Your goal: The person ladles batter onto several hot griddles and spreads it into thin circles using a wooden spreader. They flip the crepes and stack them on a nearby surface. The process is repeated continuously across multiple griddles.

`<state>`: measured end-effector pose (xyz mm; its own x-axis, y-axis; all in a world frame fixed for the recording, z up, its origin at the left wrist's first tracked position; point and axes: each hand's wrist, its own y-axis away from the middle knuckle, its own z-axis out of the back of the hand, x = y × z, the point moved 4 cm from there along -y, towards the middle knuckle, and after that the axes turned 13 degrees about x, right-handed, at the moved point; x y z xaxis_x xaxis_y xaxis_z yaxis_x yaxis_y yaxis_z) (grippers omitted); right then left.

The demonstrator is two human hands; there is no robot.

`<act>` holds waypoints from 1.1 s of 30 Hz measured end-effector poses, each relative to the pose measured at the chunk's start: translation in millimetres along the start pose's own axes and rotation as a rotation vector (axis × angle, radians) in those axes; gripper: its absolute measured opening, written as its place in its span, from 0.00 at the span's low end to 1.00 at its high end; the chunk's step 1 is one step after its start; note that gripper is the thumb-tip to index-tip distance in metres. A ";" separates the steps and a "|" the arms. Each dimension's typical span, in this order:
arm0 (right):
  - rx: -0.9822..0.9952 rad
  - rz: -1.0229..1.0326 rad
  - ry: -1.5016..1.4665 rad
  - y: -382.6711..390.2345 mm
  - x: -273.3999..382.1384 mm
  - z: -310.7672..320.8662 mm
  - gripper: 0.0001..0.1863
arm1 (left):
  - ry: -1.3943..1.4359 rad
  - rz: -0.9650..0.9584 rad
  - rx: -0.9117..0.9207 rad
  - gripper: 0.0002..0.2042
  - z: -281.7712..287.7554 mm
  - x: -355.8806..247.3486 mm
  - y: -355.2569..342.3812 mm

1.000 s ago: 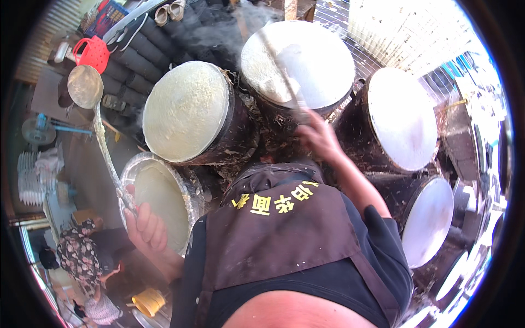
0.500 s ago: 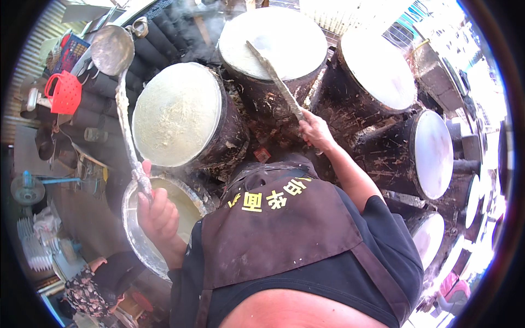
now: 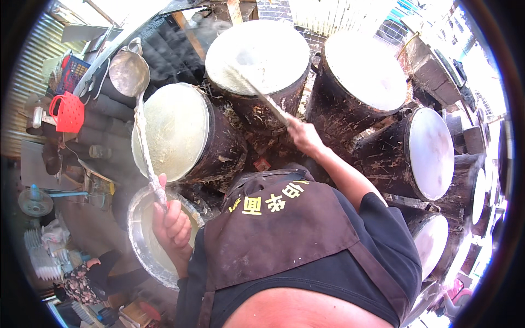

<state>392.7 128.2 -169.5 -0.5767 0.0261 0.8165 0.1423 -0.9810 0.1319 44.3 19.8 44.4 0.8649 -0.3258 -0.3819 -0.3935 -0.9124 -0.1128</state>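
Note:
My left hand (image 3: 174, 221) is closed around the long batter-crusted handle of a metal ladle (image 3: 130, 74), raised above a metal tub of pale batter (image 3: 147, 243). My right hand (image 3: 302, 136) grips a long flat stick (image 3: 267, 99), whose far end lies over the round white top of the middle dark drum (image 3: 260, 49), partly lost in glare. To its left, another drum top (image 3: 164, 139) carries a pale, lumpy coat. A brown apron (image 3: 290, 251) covers my front, between my arms.
More dark drums with white tops (image 3: 429, 153) curve round to the right. A red perforated basket (image 3: 68, 112) and blue crate (image 3: 73, 74) sit at upper left, a fan (image 3: 35, 201) below. People in patterned (image 3: 82, 281) and pink clothing (image 3: 456, 292) show at both lower edges. Steam drifts upper left.
The view has shifted, showing more drums on the right. My left hand and ladle head have moved rightward in the picture; the stick in my right hand has swung to a lower angle, leftward.

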 end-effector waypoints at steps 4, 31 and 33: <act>-0.003 -0.049 0.097 28.7 -16.2 40.5 0.21 | 0.019 0.021 -0.017 0.28 -6.6 18.0 -7.7; 0.023 0.018 0.285 -44.4 -60.7 154.7 0.15 | -0.009 0.086 0.066 0.29 -64.9 75.4 -68.7; 0.039 0.002 0.302 -48.2 -72.7 154.6 0.20 | -0.025 0.062 0.020 0.29 -66.1 77.3 -72.0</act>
<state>552.2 203.4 -148.3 -0.7886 -0.0400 0.6135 0.1710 -0.9728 0.1565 160.1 44.0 83.6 0.8308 -0.3752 -0.4111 -0.4527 -0.8852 -0.1068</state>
